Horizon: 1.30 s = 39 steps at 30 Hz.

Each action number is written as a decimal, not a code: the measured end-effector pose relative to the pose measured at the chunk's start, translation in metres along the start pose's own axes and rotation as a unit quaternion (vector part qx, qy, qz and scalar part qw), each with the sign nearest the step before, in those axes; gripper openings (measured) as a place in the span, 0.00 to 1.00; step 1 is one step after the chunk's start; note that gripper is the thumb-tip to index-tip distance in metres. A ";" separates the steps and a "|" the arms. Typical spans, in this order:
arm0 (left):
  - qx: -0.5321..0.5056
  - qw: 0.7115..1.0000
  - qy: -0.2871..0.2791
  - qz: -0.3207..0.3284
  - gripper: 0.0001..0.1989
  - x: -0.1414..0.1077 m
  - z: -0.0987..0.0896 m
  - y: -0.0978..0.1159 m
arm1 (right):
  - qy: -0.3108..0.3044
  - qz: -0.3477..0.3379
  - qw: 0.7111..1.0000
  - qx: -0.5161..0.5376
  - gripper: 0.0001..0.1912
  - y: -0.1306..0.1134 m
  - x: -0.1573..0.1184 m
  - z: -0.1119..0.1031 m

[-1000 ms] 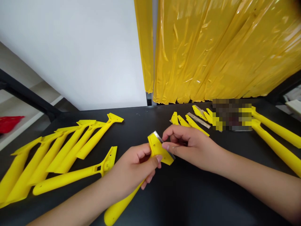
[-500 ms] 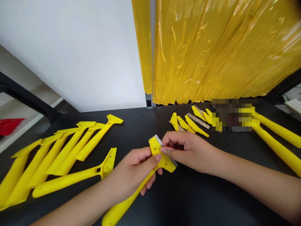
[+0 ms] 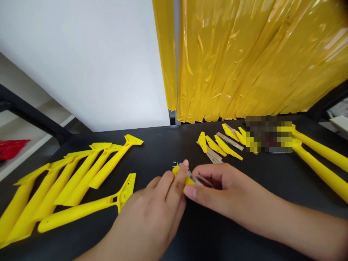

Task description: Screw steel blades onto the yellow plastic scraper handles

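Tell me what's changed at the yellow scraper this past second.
The left hand has rolled over, back upward, its fingers now across the head of the yellow scraper, hiding the handle. The right hand has shifted slightly toward the wearer, thumb still at the head. The yellow handles at left and loose yellow pieces at right stayed put.

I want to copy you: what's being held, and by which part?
A yellow tool, with both hands at its head, by the metal edge. Its handle is hidden.

Your table (image 3: 157,156) is plain black. You have bright yellow scrapers (image 3: 77,174) at ten o'clock, a plain white board (image 3: 95,61) at eleven and a golden yellow sheet (image 3: 244,54) at one.
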<state>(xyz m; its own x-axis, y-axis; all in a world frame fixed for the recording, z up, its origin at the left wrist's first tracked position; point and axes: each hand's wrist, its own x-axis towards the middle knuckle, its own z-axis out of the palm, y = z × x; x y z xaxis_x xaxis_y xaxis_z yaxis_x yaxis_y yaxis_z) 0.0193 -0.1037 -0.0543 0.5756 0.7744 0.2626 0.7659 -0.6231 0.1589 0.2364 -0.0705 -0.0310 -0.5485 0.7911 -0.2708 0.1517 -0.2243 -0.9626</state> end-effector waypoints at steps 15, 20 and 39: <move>-0.691 0.624 -0.018 -0.365 0.20 0.023 -0.005 0.005 | 0.008 -0.051 0.987 0.155 0.16 0.017 0.025 -0.027; -0.698 0.610 -0.002 -0.375 0.19 0.022 0.005 0.007 | 0.002 -0.102 0.995 0.005 0.18 0.021 0.025 -0.024; -0.703 0.567 0.091 -0.420 0.13 0.032 0.000 -0.006 | -0.020 -0.214 0.818 -0.534 0.15 0.033 0.041 -0.068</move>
<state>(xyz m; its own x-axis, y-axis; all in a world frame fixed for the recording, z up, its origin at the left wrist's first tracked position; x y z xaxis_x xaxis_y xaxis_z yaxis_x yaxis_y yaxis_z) 0.0329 -0.0754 -0.0473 0.0399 0.9180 -0.3945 -0.3111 0.3866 0.8682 0.2745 -0.0064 -0.0737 -0.7629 0.6425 0.0721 0.5576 0.7104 -0.4295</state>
